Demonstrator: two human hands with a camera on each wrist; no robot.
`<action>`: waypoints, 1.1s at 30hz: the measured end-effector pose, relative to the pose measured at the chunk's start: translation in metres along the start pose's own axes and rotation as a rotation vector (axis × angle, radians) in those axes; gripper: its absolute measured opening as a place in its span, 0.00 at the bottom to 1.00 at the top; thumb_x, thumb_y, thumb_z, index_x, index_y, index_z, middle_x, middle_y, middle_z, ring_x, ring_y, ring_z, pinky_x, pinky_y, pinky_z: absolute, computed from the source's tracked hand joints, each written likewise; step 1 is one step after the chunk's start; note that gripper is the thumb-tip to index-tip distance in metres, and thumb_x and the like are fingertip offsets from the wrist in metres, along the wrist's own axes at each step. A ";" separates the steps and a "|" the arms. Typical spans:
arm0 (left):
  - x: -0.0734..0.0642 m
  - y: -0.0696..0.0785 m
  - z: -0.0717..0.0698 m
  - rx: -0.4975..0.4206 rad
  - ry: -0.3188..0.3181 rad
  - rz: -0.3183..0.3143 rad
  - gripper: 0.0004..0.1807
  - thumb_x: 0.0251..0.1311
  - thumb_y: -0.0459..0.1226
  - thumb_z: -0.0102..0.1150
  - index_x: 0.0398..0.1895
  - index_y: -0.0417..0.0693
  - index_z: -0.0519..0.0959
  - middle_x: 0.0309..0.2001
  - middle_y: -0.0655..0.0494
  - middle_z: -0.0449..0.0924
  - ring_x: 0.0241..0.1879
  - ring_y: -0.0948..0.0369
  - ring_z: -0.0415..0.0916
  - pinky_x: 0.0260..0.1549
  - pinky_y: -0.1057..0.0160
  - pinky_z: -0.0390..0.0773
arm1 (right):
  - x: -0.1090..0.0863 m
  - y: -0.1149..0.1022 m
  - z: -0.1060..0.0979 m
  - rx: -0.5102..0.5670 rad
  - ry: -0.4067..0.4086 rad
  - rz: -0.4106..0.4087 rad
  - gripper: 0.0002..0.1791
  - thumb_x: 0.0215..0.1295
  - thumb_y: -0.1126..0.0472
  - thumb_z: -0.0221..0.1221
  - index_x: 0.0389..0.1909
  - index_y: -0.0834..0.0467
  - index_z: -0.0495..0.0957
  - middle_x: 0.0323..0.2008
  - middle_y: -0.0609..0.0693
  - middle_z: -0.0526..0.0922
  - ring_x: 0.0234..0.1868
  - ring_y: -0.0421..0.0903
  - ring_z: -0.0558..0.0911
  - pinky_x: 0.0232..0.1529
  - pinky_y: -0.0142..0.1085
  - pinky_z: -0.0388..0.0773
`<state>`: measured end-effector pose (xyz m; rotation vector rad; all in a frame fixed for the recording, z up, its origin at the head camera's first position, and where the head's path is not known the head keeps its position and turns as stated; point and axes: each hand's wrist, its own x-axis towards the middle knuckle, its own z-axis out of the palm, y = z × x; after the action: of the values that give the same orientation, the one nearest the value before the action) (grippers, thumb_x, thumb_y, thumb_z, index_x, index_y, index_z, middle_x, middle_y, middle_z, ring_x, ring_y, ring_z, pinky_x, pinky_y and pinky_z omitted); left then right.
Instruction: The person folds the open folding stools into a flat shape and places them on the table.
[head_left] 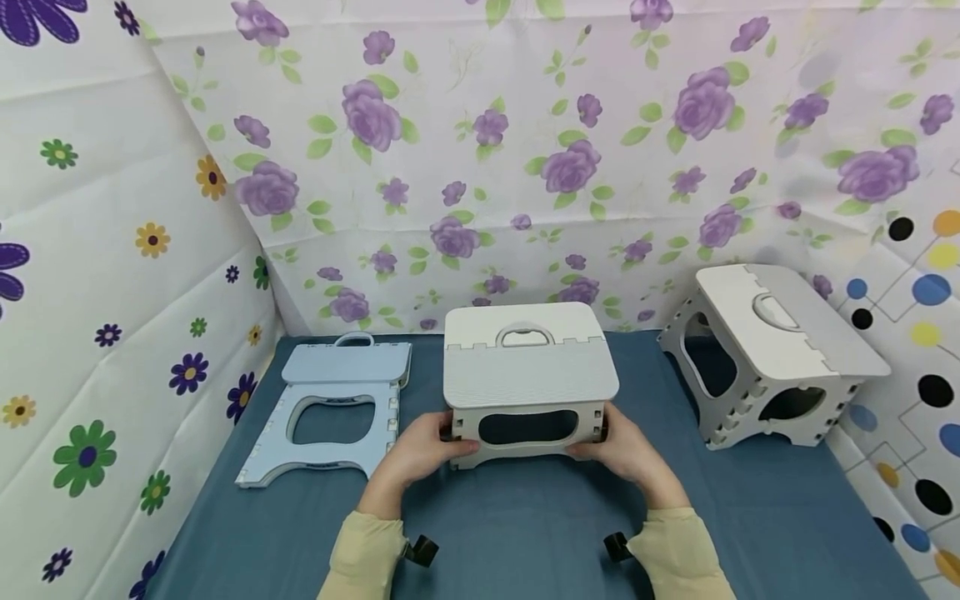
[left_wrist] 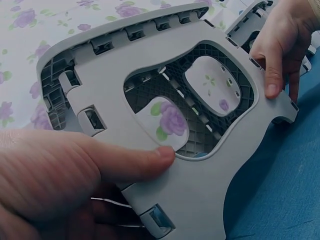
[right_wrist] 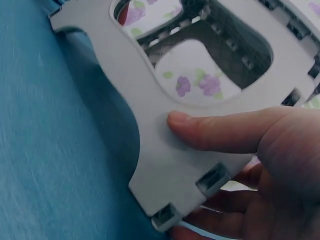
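Note:
A cream folding step stool (head_left: 531, 375) stands unfolded at the middle of the table, its flat top carrying an oval handle. My left hand (head_left: 422, 457) grips the left edge of its front leg panel, thumb pressed on the panel face below the cutout. On the opposite edge, my right hand (head_left: 628, 455) holds the same panel the same way. In the right wrist view the right thumb (right_wrist: 215, 131) lies flat on the panel while the other fingers curl behind it. The left wrist view shows the left thumb (left_wrist: 135, 162) at the cutout's rim, with the fingers partly hidden behind.
A light blue folding stool (head_left: 330, 454) lies folded flat at the left. Another white stool (head_left: 795, 333) stands unfolded at the right, near the dotted side cloth (head_left: 900, 333). A blue cloth (head_left: 517, 533) covers the table; a flowered backdrop (head_left: 465, 167) hangs behind.

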<state>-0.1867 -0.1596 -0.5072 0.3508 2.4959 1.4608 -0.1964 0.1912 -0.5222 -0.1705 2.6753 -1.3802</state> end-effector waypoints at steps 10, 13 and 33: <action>0.001 0.002 0.005 0.094 0.048 -0.015 0.24 0.60 0.40 0.81 0.56 0.39 0.85 0.46 0.51 0.88 0.41 0.57 0.84 0.41 0.52 0.84 | 0.002 0.005 0.004 -0.034 0.004 -0.013 0.49 0.55 0.55 0.83 0.75 0.58 0.70 0.64 0.62 0.81 0.64 0.61 0.79 0.64 0.61 0.72; 0.002 0.002 0.006 0.106 0.064 -0.012 0.24 0.59 0.40 0.82 0.54 0.40 0.86 0.44 0.51 0.88 0.40 0.58 0.84 0.40 0.52 0.84 | 0.002 0.004 0.005 -0.031 0.006 -0.009 0.48 0.56 0.55 0.83 0.75 0.58 0.69 0.64 0.61 0.82 0.64 0.61 0.79 0.63 0.61 0.73; 0.006 -0.007 0.008 0.136 0.087 0.005 0.24 0.54 0.43 0.85 0.52 0.44 0.88 0.42 0.54 0.89 0.38 0.59 0.85 0.39 0.54 0.84 | 0.006 0.016 0.009 -0.057 0.013 -0.029 0.50 0.54 0.47 0.83 0.74 0.57 0.71 0.60 0.58 0.84 0.61 0.58 0.81 0.62 0.60 0.74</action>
<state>-0.1905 -0.1547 -0.5177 0.3247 2.6730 1.3382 -0.2014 0.1920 -0.5410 -0.2071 2.7355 -1.3177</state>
